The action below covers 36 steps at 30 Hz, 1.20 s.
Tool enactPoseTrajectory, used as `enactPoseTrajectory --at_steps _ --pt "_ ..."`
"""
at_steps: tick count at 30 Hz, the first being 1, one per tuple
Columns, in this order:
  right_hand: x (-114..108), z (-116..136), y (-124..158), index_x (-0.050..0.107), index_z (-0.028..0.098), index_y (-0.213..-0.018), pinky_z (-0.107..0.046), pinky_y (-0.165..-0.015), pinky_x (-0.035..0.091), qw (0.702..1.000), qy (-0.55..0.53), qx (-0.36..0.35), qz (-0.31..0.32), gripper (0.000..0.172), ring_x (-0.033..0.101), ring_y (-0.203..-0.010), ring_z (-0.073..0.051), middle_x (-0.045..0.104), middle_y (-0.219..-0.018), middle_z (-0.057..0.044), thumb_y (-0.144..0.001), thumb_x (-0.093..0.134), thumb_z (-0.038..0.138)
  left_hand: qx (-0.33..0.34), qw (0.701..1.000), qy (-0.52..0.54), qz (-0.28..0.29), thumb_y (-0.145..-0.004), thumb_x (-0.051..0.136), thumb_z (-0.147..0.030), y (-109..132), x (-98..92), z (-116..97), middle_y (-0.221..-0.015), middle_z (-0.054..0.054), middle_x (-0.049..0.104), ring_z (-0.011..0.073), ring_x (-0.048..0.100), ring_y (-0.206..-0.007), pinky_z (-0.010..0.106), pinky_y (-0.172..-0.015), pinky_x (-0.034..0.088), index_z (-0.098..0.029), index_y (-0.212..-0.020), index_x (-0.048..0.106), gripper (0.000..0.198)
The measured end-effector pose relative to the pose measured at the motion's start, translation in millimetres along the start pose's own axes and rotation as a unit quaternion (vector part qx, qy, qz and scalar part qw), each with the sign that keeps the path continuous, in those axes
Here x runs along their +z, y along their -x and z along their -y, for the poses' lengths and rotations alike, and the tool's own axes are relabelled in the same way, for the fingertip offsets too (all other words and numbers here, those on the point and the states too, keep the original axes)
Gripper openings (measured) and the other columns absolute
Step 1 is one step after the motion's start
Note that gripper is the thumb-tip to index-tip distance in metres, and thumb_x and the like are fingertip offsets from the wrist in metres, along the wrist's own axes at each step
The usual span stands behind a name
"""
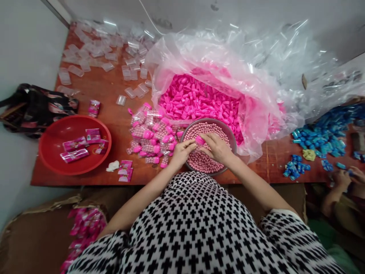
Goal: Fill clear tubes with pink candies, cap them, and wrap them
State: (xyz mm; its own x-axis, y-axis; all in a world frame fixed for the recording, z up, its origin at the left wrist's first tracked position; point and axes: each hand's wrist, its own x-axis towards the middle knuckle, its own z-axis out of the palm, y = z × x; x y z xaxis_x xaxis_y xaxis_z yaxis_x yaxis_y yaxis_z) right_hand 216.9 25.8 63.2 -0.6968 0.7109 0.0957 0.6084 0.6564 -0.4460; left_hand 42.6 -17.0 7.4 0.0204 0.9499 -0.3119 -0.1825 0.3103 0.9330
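Note:
Over a grey bowl (234, 146) of pink beads (203, 161), my two hands meet. My right hand (218, 149) pinches a bright pink cap (200, 140) between thumb and fingers. Close against the cap, the fingertips of my left hand (182, 153) are pressed together; what they hold is mostly hidden. To the left of the bowl lies a pile of small clear containers (149, 137) filled with pink beads and closed with pink caps. Behind the bowl, many loose pink caps (196, 99) fill an open plastic bag (182, 51).
A red basin (48, 160) with several pink packets stands at the left, beside a dark patterned bag (57, 102). Clear empty containers (85, 57) lie at the back left. Blue pieces (322, 137) and another person's hands (342, 180) are at the right.

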Motion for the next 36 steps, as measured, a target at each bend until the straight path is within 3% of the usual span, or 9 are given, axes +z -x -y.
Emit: enactPoseTrajectory --at_steps 4,10,15,18,21,23,29,32,36 --pt "29 7 9 0.022 0.009 -0.144 -0.052 -0.100 0.042 0.997 -0.016 0.054 -0.050 0.079 0.044 -0.122 -0.033 0.046 -0.129 -0.023 -0.082 0.059 0.043 -0.025 0.997 0.067 -0.030 -0.067 0.072 -0.036 -2 11.6 1 -0.086 0.003 0.070 0.0147 0.059 -0.076 0.027 -0.072 0.047 -0.015 -0.092 0.069 0.033" --pt "42 2 3 0.037 0.007 -0.134 -0.045 -0.092 0.048 0.992 0.013 0.077 -0.096 0.065 0.054 -0.109 -0.030 0.056 -0.115 -0.021 -0.082 0.057 0.039 -0.045 0.986 0.157 -0.031 -0.062 0.076 -0.030 -6 21.9 -2 -0.073 -0.001 0.064 0.0101 0.055 -0.069 0.022 -0.067 0.044 -0.015 -0.084 0.066 0.028" --pt "52 -7 0 0.047 0.009 -0.128 -0.043 -0.083 0.051 0.993 0.013 0.107 -0.054 0.061 0.060 -0.098 -0.030 0.061 -0.108 -0.018 -0.080 0.057 0.045 -0.070 0.983 0.165 -0.042 -0.062 0.074 -0.027 -6 20.6 4 -0.074 -0.001 0.064 0.0099 0.055 -0.068 0.022 -0.066 0.044 -0.015 -0.082 0.065 0.025" --pt "61 3 -1 0.041 0.008 -0.134 -0.044 -0.091 0.048 0.993 -0.029 0.107 -0.038 0.071 0.055 -0.110 -0.031 0.058 -0.119 -0.020 -0.079 0.058 0.049 -0.077 0.986 0.136 -0.058 -0.063 0.073 -0.027 -3 14.5 8 -0.069 -0.002 0.062 0.0094 0.054 -0.063 0.022 -0.062 0.044 -0.015 -0.081 0.064 0.024" --pt "60 13 2 0.030 0.010 -0.141 -0.043 -0.100 0.043 0.989 -0.084 0.121 -0.025 0.079 0.048 -0.123 -0.029 0.050 -0.133 -0.020 -0.080 0.058 0.052 -0.046 0.990 0.101 -0.087 -0.065 0.073 -0.030 -1 -5.1 5 -0.071 -0.001 0.064 0.0103 0.057 -0.063 0.024 -0.065 0.048 -0.016 -0.086 0.065 0.026" --pt "51 10 6 0.033 0.012 -0.139 -0.040 -0.096 0.045 0.976 -0.089 0.200 -0.015 0.068 0.055 -0.115 -0.025 0.054 -0.130 -0.017 -0.085 0.051 0.051 -0.005 0.990 0.070 -0.121 -0.069 0.071 -0.032 -2 -28.3 -1 -0.078 0.001 0.068 0.0126 0.062 -0.069 0.027 -0.071 0.051 -0.017 -0.091 0.065 0.027" --pt "30 -44 11 0.060 0.009 -0.109 -0.040 -0.085 0.047 0.870 0.094 0.478 0.074 0.044 0.062 -0.100 -0.031 0.065 -0.108 -0.020 -0.089 0.046 0.046 0.136 0.934 -0.195 -0.267 -0.077 0.065 -0.026 -5 -87.9 -18 -0.124 0.007 0.062 0.0204 0.054 -0.120 0.037 -0.108 0.036 -0.019 -0.115 0.062 0.038" --pt "43 -62 9 0.063 0.012 -0.102 -0.037 -0.081 0.047 0.866 0.086 0.481 0.109 0.038 0.062 -0.100 -0.030 0.065 -0.109 -0.018 -0.086 0.052 0.045 0.124 0.945 -0.214 -0.215 -0.081 0.061 -0.031 3 -75.2 -13 -0.121 0.007 0.065 0.0208 0.058 -0.115 0.037 -0.105 0.041 -0.017 -0.116 0.062 0.038" --pt "62 -66 8 0.060 0.014 -0.107 -0.036 -0.082 0.045 0.908 0.090 0.400 0.085 0.031 0.060 -0.099 -0.026 0.065 -0.107 -0.014 -0.087 0.052 0.036 0.091 0.973 -0.172 -0.121 -0.082 0.058 -0.035 16 -38.5 4 -0.109 0.007 0.070 0.0200 0.065 -0.102 0.036 -0.096 0.048 -0.017 -0.111 0.065 0.035"
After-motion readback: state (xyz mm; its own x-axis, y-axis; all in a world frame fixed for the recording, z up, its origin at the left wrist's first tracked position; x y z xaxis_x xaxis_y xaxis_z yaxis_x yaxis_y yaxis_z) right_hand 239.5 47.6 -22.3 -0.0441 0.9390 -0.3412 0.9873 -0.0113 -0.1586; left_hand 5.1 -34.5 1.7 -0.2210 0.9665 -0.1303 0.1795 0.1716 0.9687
